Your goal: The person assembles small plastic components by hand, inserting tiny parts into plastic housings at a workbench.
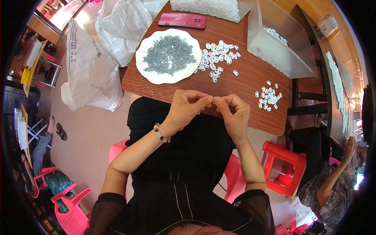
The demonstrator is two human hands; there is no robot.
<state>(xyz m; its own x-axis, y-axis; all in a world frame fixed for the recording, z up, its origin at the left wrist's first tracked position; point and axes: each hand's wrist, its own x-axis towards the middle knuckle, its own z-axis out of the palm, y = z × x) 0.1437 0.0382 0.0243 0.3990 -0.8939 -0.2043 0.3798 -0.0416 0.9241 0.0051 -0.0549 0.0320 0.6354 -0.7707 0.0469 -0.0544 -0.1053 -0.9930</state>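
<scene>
Over the table's near edge, my left hand and my right hand meet fingertip to fingertip. Both are closed in a pinch on one tiny whitish piece, mostly covered by the fingers. A white plate with a wavy rim lies beyond my left hand, heaped with small grey pins. Right of the plate are scattered small white oval pieces with dark holes. Another group of small white pieces lies near the table's right edge, beyond my right hand.
A pink phone lies behind the plate on the brown wooden table. Translucent bins with white pieces stand at the back. White sacks sit on the floor at left. A red stool and another person are at right.
</scene>
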